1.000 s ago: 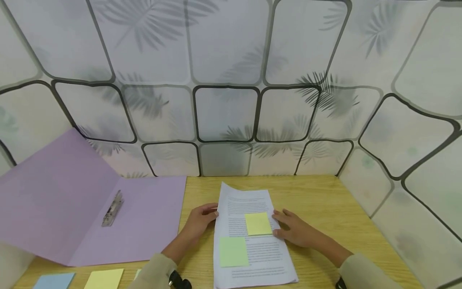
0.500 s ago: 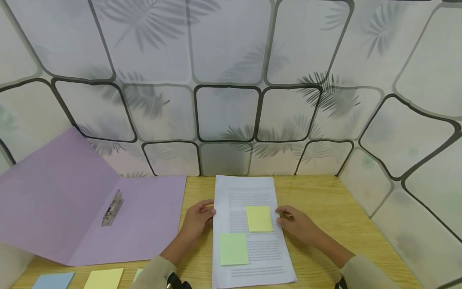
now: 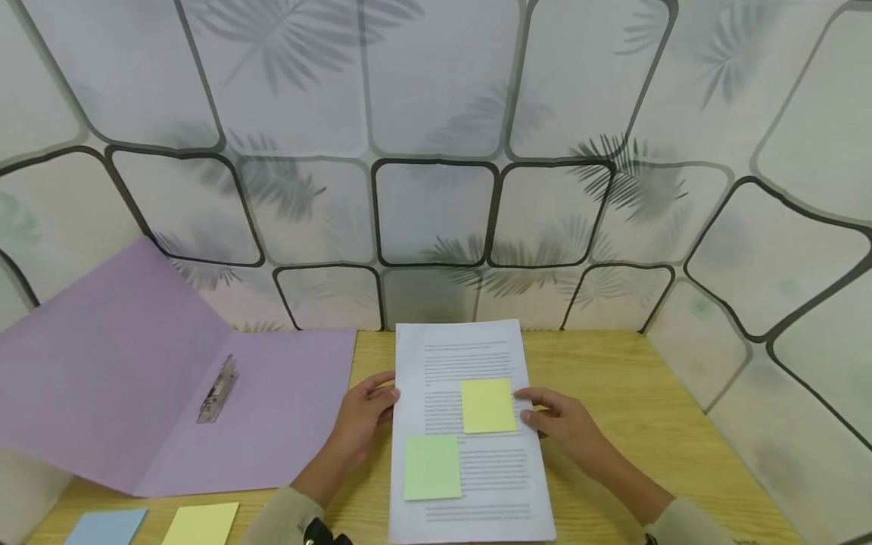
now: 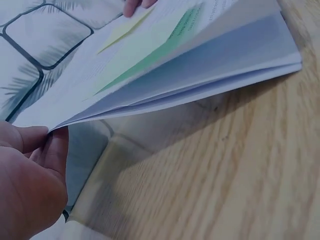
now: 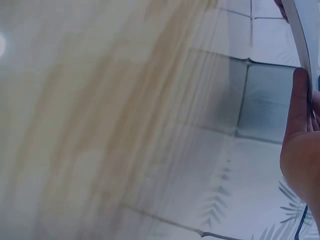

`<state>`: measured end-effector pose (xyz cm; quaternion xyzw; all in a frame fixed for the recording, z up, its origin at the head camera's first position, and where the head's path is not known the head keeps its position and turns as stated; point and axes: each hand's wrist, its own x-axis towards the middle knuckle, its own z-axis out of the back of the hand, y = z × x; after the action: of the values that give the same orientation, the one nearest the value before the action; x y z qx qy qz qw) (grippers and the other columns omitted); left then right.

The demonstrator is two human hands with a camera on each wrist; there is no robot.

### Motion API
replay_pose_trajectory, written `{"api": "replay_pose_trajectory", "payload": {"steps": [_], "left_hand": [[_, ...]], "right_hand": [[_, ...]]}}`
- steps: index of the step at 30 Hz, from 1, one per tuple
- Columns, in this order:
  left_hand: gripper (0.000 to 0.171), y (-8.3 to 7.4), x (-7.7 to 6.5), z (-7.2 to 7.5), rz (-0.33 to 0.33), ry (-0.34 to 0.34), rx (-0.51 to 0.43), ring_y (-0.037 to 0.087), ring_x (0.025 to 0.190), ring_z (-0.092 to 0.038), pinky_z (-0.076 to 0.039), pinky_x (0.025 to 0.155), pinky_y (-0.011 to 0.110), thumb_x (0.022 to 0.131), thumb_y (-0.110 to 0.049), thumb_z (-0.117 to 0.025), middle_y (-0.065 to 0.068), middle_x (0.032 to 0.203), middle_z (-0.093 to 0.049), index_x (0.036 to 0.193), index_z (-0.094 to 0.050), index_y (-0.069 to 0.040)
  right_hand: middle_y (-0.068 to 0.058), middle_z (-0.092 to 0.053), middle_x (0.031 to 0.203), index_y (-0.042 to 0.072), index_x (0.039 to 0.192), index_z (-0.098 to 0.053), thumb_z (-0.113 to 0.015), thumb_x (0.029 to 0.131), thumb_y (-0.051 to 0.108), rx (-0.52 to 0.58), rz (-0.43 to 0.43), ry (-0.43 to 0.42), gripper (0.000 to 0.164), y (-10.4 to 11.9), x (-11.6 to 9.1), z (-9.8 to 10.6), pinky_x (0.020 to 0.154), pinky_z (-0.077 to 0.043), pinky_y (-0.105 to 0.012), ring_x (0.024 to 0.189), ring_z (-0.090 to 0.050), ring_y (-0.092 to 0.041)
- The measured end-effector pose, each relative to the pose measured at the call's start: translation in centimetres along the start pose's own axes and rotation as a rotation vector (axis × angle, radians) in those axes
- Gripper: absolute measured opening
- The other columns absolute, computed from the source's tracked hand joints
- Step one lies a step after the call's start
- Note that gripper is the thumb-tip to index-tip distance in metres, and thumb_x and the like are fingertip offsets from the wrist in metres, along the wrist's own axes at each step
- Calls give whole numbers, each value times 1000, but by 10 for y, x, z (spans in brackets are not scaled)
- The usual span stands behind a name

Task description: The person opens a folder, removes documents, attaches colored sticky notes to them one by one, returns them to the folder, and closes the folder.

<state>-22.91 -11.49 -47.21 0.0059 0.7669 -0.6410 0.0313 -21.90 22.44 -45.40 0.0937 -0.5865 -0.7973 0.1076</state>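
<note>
A stack of printed paper sheets [image 3: 477, 484] is held up at a tilt, its near end low over the wooden table. My left hand [image 3: 364, 416] pinches its left edge between thumb and fingers; the left wrist view shows the sheets [image 4: 200, 92] fanned slightly apart beyond that pinch. On the right edge, my right hand [image 3: 565, 424] grips the stack with thumb and fingers. A yellow sticky note [image 3: 488, 406] lies on the top sheet near the right hand, and a green sticky note [image 3: 432, 467] lower left of it.
An open purple folder [image 3: 293, 409] with a metal clip [image 3: 218, 390] lies to the left, its cover leaning up. Blue sticky notes [image 3: 107, 526] and yellow sticky notes [image 3: 200, 524] lie at the table's front left. A patterned wall [image 3: 436, 212] rises behind the table [image 3: 613, 378].
The far end of the stack has risen and straightened; its top corner was bent a second ago. Both hands have kept hold of the side edges, shifting slightly upward.
</note>
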Motion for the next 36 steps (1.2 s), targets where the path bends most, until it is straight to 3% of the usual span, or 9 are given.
{"api": "replay_pose_trajectory", "payload": {"steps": [10, 14, 17, 20, 25, 29, 32, 34, 36], "left_hand": [[39, -15, -13, 7, 5, 21, 46, 18, 96, -71, -59, 82, 26, 99, -5, -61, 16, 119, -70, 138, -58, -3], [40, -28, -26, 25, -53, 27, 37, 18, 99, -71, -59, 89, 29, 99, 0, -59, 18, 119, -69, 138, -54, 4], [43, -41, -36, 56, -123, 23, 82, 14, 99, -72, -58, 91, 28, 99, -2, -60, 8, 113, -72, 140, -50, 7], [44, -53, -47, 100, -195, 5, 162, 9, 99, -71, -58, 89, 24, 100, -8, -61, -6, 107, -73, 141, -49, 5], [31, -70, -69, 174, -300, -50, 170, 5, 97, -72, -58, 85, 20, 101, -6, -59, -12, 106, -73, 131, -58, -15], [38, -76, -90, 220, -349, -109, 154, 1, 93, -72, -57, 82, 17, 101, 0, -57, -14, 106, -74, 127, -60, -27], [42, -80, -109, 246, -312, -270, 382, -8, 86, -69, -54, 76, 9, 102, -8, -58, -27, 101, -70, 141, -55, -22], [50, -83, -121, 262, -251, -380, 546, -14, 82, -66, -51, 71, 4, 102, -15, -60, -36, 98, -65, 150, -47, -19], [60, -85, -129, 275, -168, -485, 688, -17, 76, -62, -49, 66, 3, 103, -23, -58, -42, 92, -58, 157, -34, -10]], "right_hand": [[-15, -67, 123, 10, 130, -68, -72, 93, 16, -7, -62, -161, 37, 6, -3, -12, 79, -58, -25, 95, -67, -15], [-12, -67, 121, 8, 131, -68, -73, 93, 16, 36, -68, -189, 39, 10, -6, -12, 80, -58, -25, 95, -67, -13], [-11, -67, 119, 6, 132, -66, -74, 92, 18, 64, -53, -194, 42, 11, -9, -9, 81, -59, -26, 95, -67, -13], [-7, -67, 116, 5, 132, -66, -75, 92, 19, 71, -43, -198, 44, 11, -13, -4, 81, -59, -26, 95, -67, -13], [-1, -66, 113, 3, 133, -65, -74, 93, 22, 53, -31, -207, 45, 11, -19, 3, 81, -59, -26, 95, -65, -11], [0, -67, 110, 1, 133, -63, -73, 93, 20, 72, -19, -207, 46, 12, -20, 4, 80, -59, -27, 93, -67, -12], [-1, -68, 110, 0, 133, -63, -73, 93, 19, 95, -26, -204, 46, 13, -20, 2, 80, -60, -28, 94, -68, -14], [-2, -68, 111, 0, 134, -62, -73, 93, 18, 105, -33, -200, 46, 14, -20, 1, 81, -60, -28, 95, -68, -15], [-3, -68, 111, 0, 134, -62, -72, 94, 18, 108, -40, -202, 45, 15, -20, 1, 81, -60, -27, 95, -69, -15]]}}
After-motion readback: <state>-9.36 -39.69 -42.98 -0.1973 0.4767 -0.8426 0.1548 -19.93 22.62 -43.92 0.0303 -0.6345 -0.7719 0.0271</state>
